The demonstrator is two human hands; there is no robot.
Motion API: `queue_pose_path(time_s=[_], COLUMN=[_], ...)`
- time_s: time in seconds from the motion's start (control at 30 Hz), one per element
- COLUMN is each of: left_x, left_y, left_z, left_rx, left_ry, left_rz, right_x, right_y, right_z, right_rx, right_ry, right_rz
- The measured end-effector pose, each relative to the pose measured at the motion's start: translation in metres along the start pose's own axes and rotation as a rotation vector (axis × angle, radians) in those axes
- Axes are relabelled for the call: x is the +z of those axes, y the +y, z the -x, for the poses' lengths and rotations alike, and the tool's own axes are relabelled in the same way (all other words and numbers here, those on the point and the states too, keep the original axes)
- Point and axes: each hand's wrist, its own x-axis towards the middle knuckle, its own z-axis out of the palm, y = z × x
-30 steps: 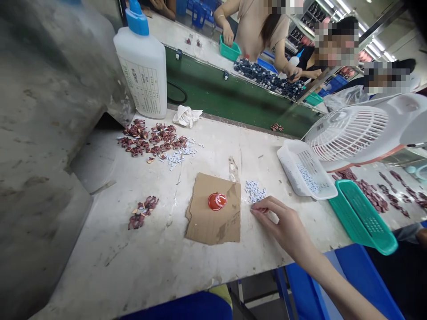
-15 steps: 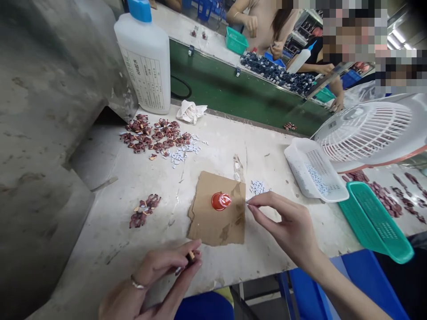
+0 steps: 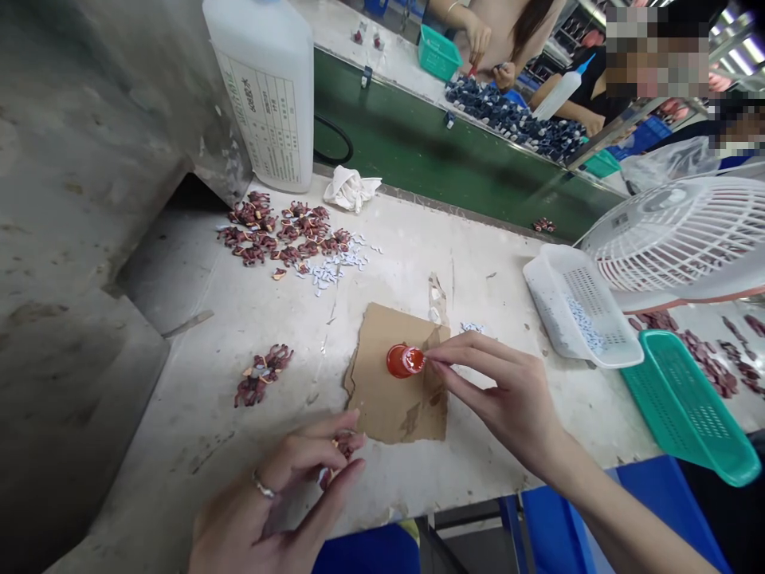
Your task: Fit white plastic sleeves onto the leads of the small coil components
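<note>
Between the thumb and fingers of my left hand (image 3: 287, 486) is a small brown figure (image 3: 343, 448), partly hidden by the fingers. My right hand (image 3: 508, 395) is pinched at the rim of a small red cup (image 3: 398, 361); a tiny piece in its fingertips is too small to make out. The cup stands on a torn cardboard piece (image 3: 374, 399). Behind my right hand lie small pale blue pieces (image 3: 472, 327). Two brown figures (image 3: 261, 375) rest left of the cardboard. Farther back are a pile of brown figures (image 3: 251, 227) and scattered pale blue pieces (image 3: 328, 273).
A large white bottle (image 3: 272, 112) and crumpled cloth (image 3: 351, 190) stand at the back. To the right are a white basket (image 3: 543, 307), green basket (image 3: 687, 406) and white fan (image 3: 687, 231). A grey metal housing (image 3: 89, 199) fills the left. People work beyond the green divider.
My right hand has moved left from beside the pale blue pieces to the red cup's rim. The figure in my left hand has turned, and the view has shifted slightly.
</note>
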Motion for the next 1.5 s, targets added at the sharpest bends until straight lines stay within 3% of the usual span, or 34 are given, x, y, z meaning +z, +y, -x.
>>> queue_pose_path(time_s=[0.1,0.27,0.37,0.47,0.6,0.77,0.93,1.13,1.5], left_x=[-0.003,-0.006,-0.005,-0.003,0.002,0.006,0.007,0.008,0.009], left_y=[-0.006,-0.008,-0.005,-0.003,0.0,0.007,0.005,0.0,0.002], left_z=[-0.003,-0.004,-0.005,-0.005,-0.004,-0.003,-0.001,-0.002,-0.003], left_rx=[0.065,0.017,0.1,0.13,0.059,0.194,0.217,0.346,0.305], left_ry=[0.048,-0.001,0.063,0.036,0.068,0.027,-0.031,0.001,-0.022], left_rz=[-0.028,-0.088,-0.12,-0.058,-0.049,-0.005,0.054,0.048,0.071], right_x=[0.0,0.0,-0.001,-0.001,0.002,0.012,0.022,0.024,0.026], right_y=[-0.001,0.0,0.002,0.001,-0.015,-0.045,-0.059,-0.061,-0.058], right_z=[0.0,0.001,0.002,0.004,0.01,0.022,0.022,0.019,0.022], right_rx=[0.001,-0.006,-0.001,0.009,0.036,0.071,0.079,0.088,0.011], right_ry=[-0.006,0.01,0.016,0.034,0.106,0.009,0.046,0.052,0.034], right_rz=[0.008,0.016,0.024,0.013,-0.112,-0.397,-0.505,-0.53,-0.481])
